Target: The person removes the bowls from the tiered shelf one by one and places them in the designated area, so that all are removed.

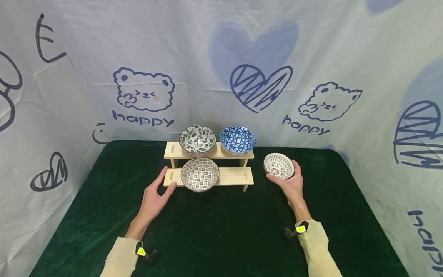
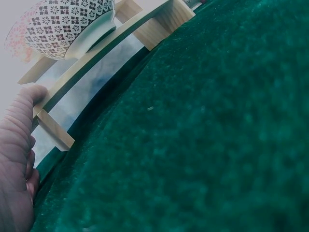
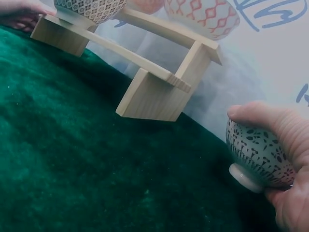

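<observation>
My right hand (image 1: 293,185) grips a small white bowl (image 1: 278,166) by its rim, to the right of a two-tier wooden stand (image 1: 235,176). In the right wrist view this bowl (image 3: 256,153) tilts above the cloth, showing a dark pattern outside and a pale foot. My left hand (image 1: 154,197) holds the left end of the lower shelf, its thumb at the front edge. A brown-and-white patterned bowl (image 1: 200,174) sits on that shelf. On the upper shelf stand a black-and-white leaf-patterned bowl (image 1: 197,139) and a blue-and-white bowl (image 1: 238,140).
Dark green cloth (image 1: 221,234) covers the table under the stand. Behind and along both sides hangs a pale curtain (image 1: 194,50) with blue hearts and bear drawings. The lower shelf's right part shows bare wood beside the brown-and-white bowl.
</observation>
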{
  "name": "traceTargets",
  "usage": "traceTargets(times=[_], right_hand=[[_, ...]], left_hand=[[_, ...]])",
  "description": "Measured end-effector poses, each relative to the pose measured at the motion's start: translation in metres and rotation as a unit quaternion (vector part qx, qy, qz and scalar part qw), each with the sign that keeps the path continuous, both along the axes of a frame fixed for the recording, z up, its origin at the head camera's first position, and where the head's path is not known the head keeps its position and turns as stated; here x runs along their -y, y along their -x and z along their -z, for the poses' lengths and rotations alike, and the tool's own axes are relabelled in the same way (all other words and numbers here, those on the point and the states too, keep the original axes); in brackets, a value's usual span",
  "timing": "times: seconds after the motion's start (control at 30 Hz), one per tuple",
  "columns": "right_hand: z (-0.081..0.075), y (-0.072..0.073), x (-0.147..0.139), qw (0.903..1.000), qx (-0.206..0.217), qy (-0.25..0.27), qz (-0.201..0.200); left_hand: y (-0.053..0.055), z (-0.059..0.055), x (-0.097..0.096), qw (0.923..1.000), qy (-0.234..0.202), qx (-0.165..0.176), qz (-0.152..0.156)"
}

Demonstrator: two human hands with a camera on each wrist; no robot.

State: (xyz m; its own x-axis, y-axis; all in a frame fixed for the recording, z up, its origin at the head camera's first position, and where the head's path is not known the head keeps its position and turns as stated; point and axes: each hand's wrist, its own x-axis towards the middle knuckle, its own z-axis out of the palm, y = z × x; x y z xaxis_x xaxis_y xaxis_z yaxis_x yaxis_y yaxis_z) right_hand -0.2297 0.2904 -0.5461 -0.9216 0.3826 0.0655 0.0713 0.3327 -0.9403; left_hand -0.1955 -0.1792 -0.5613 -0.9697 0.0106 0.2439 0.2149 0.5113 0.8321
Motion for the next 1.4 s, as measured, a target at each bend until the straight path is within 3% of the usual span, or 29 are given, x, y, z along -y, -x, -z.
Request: traceTargets(times=[0.97, 1.2, 1.4], right_hand=[[-0.009, -0.001, -0.001, 0.9976, 0.06, -0.021, -0.027], [-0.014, -0.002, -0.002, 0.9977, 0.052, -0.034, -0.029], [-0.019, -0.003, -0.002, 0.9984, 0.017, -0.047, -0.025]], left_hand=[[-0.001, -0.004, -0.001, 0.9999, -0.003, 0.01, 0.003], [-0.001, -0.004, -0.001, 1.0, 0.0, 0.009, 0.001], [-0.001, -0.003, -0.001, 1.0, 0.001, 0.009, 0.0]])
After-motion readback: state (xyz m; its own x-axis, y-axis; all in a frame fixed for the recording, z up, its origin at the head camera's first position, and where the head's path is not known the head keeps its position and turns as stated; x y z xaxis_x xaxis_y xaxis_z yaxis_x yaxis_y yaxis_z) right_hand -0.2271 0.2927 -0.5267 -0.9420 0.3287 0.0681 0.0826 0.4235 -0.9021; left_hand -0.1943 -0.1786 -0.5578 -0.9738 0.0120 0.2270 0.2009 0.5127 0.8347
